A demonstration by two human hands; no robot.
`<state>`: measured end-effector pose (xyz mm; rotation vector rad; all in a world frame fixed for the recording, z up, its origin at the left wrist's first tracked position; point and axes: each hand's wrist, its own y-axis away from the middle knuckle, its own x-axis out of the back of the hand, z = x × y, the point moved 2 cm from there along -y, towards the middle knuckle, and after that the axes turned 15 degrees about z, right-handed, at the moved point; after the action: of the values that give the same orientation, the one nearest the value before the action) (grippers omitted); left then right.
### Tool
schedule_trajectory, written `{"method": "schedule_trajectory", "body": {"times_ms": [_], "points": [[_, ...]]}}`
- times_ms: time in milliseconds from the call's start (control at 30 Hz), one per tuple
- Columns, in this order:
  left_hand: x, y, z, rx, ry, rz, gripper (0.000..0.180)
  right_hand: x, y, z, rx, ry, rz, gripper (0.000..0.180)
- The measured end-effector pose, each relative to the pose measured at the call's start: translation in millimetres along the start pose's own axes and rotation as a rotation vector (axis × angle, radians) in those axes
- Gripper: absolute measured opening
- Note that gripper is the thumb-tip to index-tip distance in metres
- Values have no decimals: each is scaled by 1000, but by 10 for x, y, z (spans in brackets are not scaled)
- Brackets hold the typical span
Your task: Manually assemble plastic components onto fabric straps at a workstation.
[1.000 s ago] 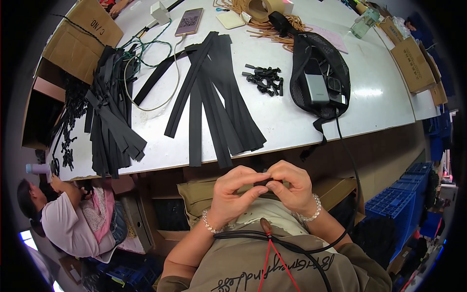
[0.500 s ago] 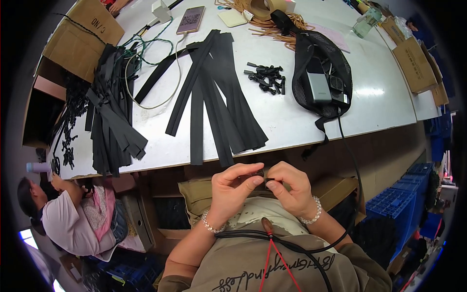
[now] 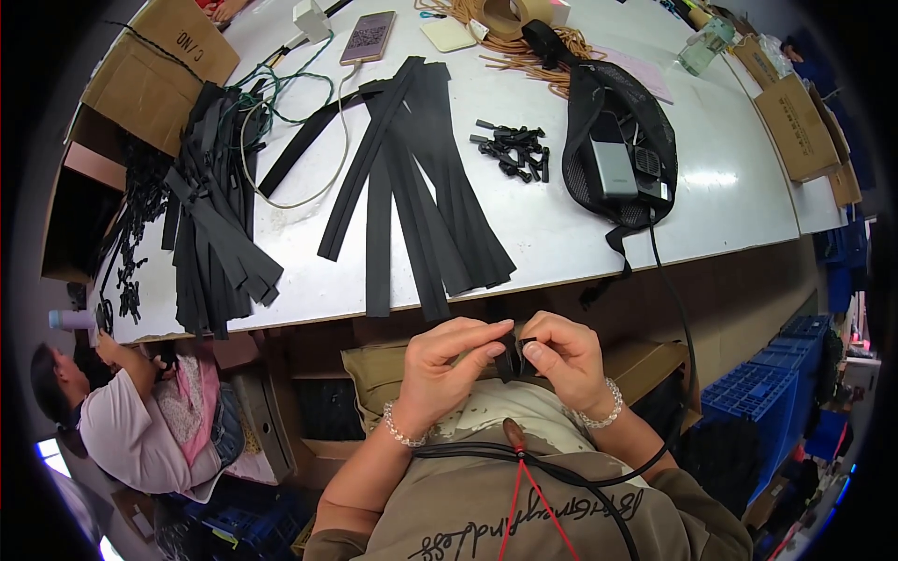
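Note:
My left hand (image 3: pixel 451 365) and my right hand (image 3: pixel 568 360) are close together in front of my belly, just off the table's near edge. Both have thumb and forefinger pinched on a dark strip (image 3: pixel 509 363) that hangs between them, probably zipper tape. A small black end shows at my right fingertips; its details are too small to make out. On the table ahead lies a fan of long black strips (image 3: pixel 435 187). To the right of it is a small heap of black cord pulls (image 3: pixel 514 151).
A black mesh bag (image 3: pixel 622 103) holding a grey power bank (image 3: pixel 611 168) sits at the right; its cable runs down to me. Left are a strip bundle (image 3: pixel 220 234), cardboard box (image 3: pixel 154 79) and phone (image 3: pixel 368 37). A co-worker (image 3: pixel 150 430) sits at left.
The dark strip now shows between my hands, where before only a small dark bit was visible. My fingers have shifted slightly; things on the table stay put.

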<state>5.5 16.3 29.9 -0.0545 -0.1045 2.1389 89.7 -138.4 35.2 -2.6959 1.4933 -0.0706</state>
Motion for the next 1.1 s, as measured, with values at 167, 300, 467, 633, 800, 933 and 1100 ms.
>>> {"method": "schedule_trajectory", "body": {"times_ms": [167,300,467,633,800,933,1100], "points": [[-4,0,11,-24,-36,-2,23,12,14,17,-90,-40,21,9],[-16,1,-18,-14,-41,17,21,2,-6,22,-88,-39,8,9],[-39,12,-43,-18,-16,43,19,-9,-21,26,-62,-23,-13,10],[-49,16,-47,-29,-12,51,18,-26,-32,14,-51,-4,-17,11],[-47,19,-43,-30,-13,42,18,-12,-35,49,-61,12,-28,12],[-35,32,-65,22,-17,10,17,-15,-44,31,-77,5,-63,13],[-47,23,-53,18,-19,-4,14,-10,-63,29,-54,38,-85,13]]}}
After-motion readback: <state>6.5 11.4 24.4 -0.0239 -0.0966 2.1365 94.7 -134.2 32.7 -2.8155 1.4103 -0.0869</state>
